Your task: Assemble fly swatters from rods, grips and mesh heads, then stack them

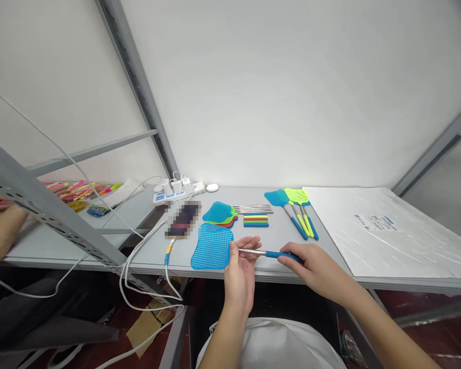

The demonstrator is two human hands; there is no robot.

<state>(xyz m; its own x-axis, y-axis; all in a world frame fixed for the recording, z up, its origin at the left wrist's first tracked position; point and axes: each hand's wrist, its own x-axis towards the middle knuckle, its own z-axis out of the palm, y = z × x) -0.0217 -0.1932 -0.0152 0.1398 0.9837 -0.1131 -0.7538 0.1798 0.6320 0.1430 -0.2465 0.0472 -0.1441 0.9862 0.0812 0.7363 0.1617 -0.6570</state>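
A blue fly swatter with a meshed head and a metal rod is held level above the table's front edge. My left hand pinches it with the thumb where the head meets the rod, the other fingers stretched out behind. Closed round the blue grip at its other end is my right hand. Loose swatter heads in blue, green and red lie stacked behind it. Beside them are metal rods and a row of coloured grips. Several whole swatters, blue and yellow-green, lie fanned out at the right.
A white wrapped sheet covers the table's right part. At the left are a blurred-out device, white cables and a power strip. Past the shelf post, another person's arm reaches among colourful items.
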